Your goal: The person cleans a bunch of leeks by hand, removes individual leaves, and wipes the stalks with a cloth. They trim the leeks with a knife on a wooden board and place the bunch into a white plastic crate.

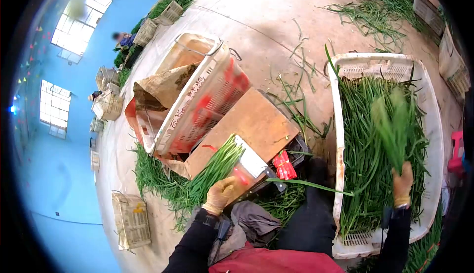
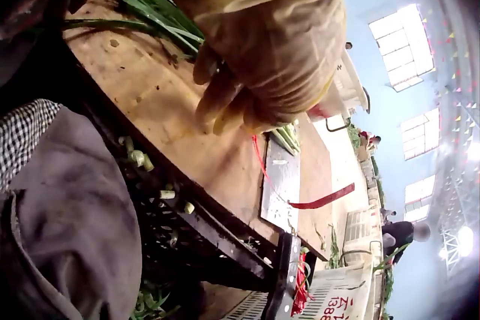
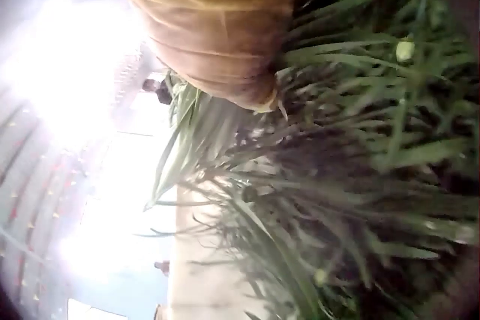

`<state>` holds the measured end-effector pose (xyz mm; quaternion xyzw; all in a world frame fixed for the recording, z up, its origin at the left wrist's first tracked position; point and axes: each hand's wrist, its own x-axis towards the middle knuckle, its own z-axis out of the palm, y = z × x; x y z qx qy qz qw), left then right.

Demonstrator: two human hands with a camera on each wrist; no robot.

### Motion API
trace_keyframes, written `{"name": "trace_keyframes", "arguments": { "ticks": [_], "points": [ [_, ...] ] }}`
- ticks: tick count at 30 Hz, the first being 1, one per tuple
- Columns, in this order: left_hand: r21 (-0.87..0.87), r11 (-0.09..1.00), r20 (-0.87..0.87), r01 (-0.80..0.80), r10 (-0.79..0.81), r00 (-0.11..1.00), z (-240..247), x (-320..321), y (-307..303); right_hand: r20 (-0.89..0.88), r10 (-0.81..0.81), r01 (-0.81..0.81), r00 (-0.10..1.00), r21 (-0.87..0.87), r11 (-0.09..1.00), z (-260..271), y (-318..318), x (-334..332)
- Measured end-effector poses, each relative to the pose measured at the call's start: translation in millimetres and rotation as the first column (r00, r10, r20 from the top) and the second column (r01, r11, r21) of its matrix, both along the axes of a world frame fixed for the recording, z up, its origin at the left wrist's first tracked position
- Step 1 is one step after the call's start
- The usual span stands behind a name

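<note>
My gloved left hand [image 1: 220, 194] lies against a bunch of green chives [image 1: 217, 164] on a wooden board [image 1: 252, 120], its fingers curled down at the near side. In the left wrist view, the glove covers the middle of the bunch, and a red tie strip [image 2: 322, 198] trails out beside the fingers. A broad-bladed knife [image 1: 251, 157] lies on the board by the pale stem ends. Over the white crate [image 1: 338, 149] full of loose chives [image 1: 365, 125], my gloved right hand [image 1: 403, 184] grips a blurred handful of chives [image 1: 395, 130], leaves pointing up.
A packet of red ties [image 1: 284, 165] sits at the board's right edge. Beyond the board, a red-marked crate [image 1: 212, 95] leans, with a sack in it. Cut chives [image 1: 163, 184] are heaped left of the board. More crates [image 1: 132, 221] and strewn leaves [image 1: 365, 19] are around the floor.
</note>
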<state>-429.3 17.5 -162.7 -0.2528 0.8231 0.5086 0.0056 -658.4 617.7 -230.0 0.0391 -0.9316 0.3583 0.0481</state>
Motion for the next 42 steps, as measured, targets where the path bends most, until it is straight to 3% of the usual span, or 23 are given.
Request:
{"name": "trace_keyframes", "arguments": {
  "ticks": [2, 3, 4, 5, 6, 7, 9, 10, 12, 14, 16, 18, 20, 22, 25, 28, 30, 32, 35, 38, 40, 42],
  "points": [
    [-0.058, 0.998, -0.01, 0.006, -0.007, 1.0, -2, 4, -4, -0.025, 0.057, -0.05, 0.998, 0.228, 0.972, -47, 19, 29],
    [-0.107, 0.994, -0.011, 0.029, -0.03, 0.999, -2, 4, -6, 0.221, 0.088, -0.133, 0.971, 0.196, 0.972, -8, 0, 32],
    [-0.142, 0.987, -0.003, 0.072, -0.073, 0.997, -5, 1, -5, 0.276, 0.104, -0.156, 0.956, 0.173, 0.972, -11, 4, 37],
    [0.071, 0.997, -0.024, 0.027, -0.026, 0.999, 13, -9, 8, 0.37, 0.116, -0.171, 0.922, 0.12, 0.978, 8, -1, 37],
    [-0.011, 0.999, -0.041, 0.037, -0.038, 0.998, -8, -3, -4, 0.321, 0.167, -0.206, 0.932, 0.091, 0.974, 7, 6, 40],
    [0.208, 0.977, 0.003, -0.047, 0.047, 0.999, 14, -14, 14, 0.33, 0.14, -0.178, 0.934, 0.086, 0.98, 39, -3, 40],
    [0.234, 0.971, -0.035, -0.051, 0.061, 0.998, -11, -3, -2, 0.252, 0.089, -0.118, 0.964, 0.103, 0.988, 46, 15, 37],
    [0.205, 0.977, 0.005, -0.06, 0.061, 0.998, -14, -2, -8, 0.361, -0.094, 0.1, 0.928, 0.003, 0.995, 82, 0, 27],
    [0.186, 0.979, -0.006, -0.084, 0.087, 0.996, -17, -1, -9, 0.034, -0.134, 0.137, 0.99, -0.137, 0.981, 95, -8, 12],
    [0.194, 0.976, 0.014, -0.1, 0.099, 0.995, -22, 0, -12, -0.202, -0.053, 0.025, 0.978, -0.141, 0.99, 106, -25, -14],
    [0.19, 0.976, 0.022, -0.111, 0.109, 0.994, -23, 0, -15, -0.206, 0.018, -0.047, 0.978, -0.14, 0.989, 117, -56, -39],
    [0.186, 0.976, 0.045, -0.11, 0.103, 0.994, -25, 0, -19, -0.097, 0.111, -0.121, 0.989, -0.104, 0.987, 100, -86, -67],
    [0.175, 0.979, 0.045, -0.106, 0.1, 0.994, -24, 1, -19, -0.076, 0.196, -0.191, 0.978, 0.075, 0.979, 64, -110, -100],
    [0.184, 0.976, 0.031, -0.113, 0.109, 0.994, -21, 2, -17, 0.15, 0.178, -0.211, 0.973, 0.245, 0.946, 39, -134, -126],
    [0.187, 0.975, 0.038, -0.122, 0.117, 0.992, -15, 1, -14, 0.262, 0.097, -0.197, 0.96, 0.387, 0.901, 19, -161, -142],
    [0.203, 0.969, 0.043, -0.142, 0.136, 0.99, -11, -2, -14, 0.285, 0.158, -0.264, 0.946, 0.389, 0.882, 21, -169, -135],
    [0.229, 0.962, 0.051, -0.15, 0.142, 0.989, -13, -1, -15, 0.522, 0.233, -0.422, 0.82, 0.276, 0.864, 48, -171, -129],
    [0.238, 0.955, 0.06, -0.177, 0.167, 0.984, -14, -2, -14, 0.528, 0.346, -0.501, 0.775, 0.18, 0.846, 38, -163, -117],
    [0.237, 0.954, 0.069, -0.182, 0.171, 0.983, -18, -4, -15, 0.596, 0.39, -0.586, 0.702, 0.173, 0.791, 62, -165, -105],
    [0.238, 0.957, 0.064, -0.164, 0.153, 0.986, -14, -5, -12, 0.465, 0.439, -0.605, 0.769, 0.305, 0.736, 57, -174, -91],
    [0.253, 0.953, 0.063, -0.168, 0.157, 0.986, -10, -5, -9, 0.478, 0.36, -0.579, 0.801, 0.467, 0.668, 58, -192, -81],
    [0.22, 0.963, 0.046, -0.154, 0.147, 0.988, -7, -1, -10, 0.503, 0.307, -0.548, 0.808, 0.452, 0.704, 60, -193, -75]
  ]
}}
